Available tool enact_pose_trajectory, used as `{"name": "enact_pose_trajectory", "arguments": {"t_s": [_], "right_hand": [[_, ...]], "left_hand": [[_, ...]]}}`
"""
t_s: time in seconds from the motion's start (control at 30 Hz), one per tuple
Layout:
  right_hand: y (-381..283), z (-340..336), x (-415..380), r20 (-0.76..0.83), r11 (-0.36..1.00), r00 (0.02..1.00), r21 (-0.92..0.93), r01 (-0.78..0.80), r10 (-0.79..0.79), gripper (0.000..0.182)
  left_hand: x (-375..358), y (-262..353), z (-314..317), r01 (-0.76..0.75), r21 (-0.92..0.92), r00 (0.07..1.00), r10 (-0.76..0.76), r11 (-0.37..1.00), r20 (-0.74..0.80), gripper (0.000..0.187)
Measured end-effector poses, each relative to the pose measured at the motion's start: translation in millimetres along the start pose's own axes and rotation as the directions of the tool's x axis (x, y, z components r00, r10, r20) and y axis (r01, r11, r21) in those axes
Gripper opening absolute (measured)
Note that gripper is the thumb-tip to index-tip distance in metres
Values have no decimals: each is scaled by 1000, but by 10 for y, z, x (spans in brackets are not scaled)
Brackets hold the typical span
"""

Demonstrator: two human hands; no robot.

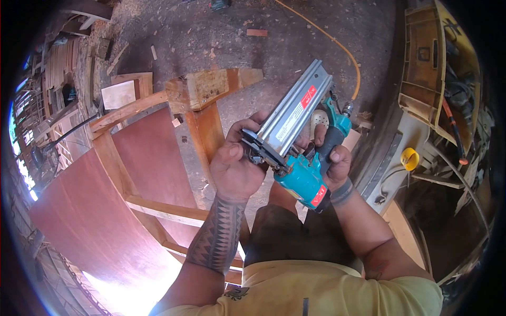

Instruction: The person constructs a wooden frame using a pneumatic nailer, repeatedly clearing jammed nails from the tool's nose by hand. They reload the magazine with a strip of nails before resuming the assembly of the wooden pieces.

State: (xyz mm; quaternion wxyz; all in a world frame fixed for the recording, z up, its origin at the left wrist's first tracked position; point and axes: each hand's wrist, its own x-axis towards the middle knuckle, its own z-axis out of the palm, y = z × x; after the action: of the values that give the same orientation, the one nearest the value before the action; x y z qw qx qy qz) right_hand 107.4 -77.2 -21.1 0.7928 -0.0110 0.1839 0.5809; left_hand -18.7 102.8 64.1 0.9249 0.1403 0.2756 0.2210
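A teal and silver pneumatic nail gun (300, 176) is held up in front of my body, its long metal magazine (298, 108) slanting up and to the right. My left hand (237, 160) is closed around the nose end, its thumb bent near the black metal tip. Around the dark grip on the other side wraps my right hand (337, 163); some of its fingers are hidden behind the tool. An orange air hose (345, 50) joins the tool at a metal coupling (348, 109) beyond my right hand.
To the left stands a wooden frame (134, 203) with reddish plywood panels (95, 210). A thick wooden block (205, 89) tops its far post. At right are a brown crate (420, 63), a yellow tape roll (410, 159) and a hammer-like tool (454, 129). Wood scraps litter the floor.
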Motion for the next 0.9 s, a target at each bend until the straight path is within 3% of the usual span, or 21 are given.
{"name": "enact_pose_trajectory", "arguments": {"t_s": [0.13,0.23,0.33,0.47,0.57,0.7,0.9], "right_hand": [[26,170,3,14,999,999,35,-34,33,44],[-11,167,-7,50,997,996,-22,-79,80,44],[30,247,-32,56,995,993,0,-102,102,44],[77,252,-80,39,997,996,-32,-74,76,45],[101,300,-97,-24,997,999,-67,-38,36,44],[102,323,-119,-122,992,992,-124,2,-18,43],[120,235,-173,-163,992,986,-123,4,-24,43]], "left_hand": [[-11,44,-33,82,-121,997,-81,989,8,48],[19,54,-52,70,-11,995,-69,998,71,49],[38,-9,-77,-29,24,993,26,999,112,49],[29,-83,-167,-173,245,969,120,954,217,56],[10,-81,-82,-197,362,980,191,911,51,46],[26,-83,-7,-302,403,915,381,864,-131,30],[-53,-46,-201,-298,466,926,371,833,-72,22]]}}
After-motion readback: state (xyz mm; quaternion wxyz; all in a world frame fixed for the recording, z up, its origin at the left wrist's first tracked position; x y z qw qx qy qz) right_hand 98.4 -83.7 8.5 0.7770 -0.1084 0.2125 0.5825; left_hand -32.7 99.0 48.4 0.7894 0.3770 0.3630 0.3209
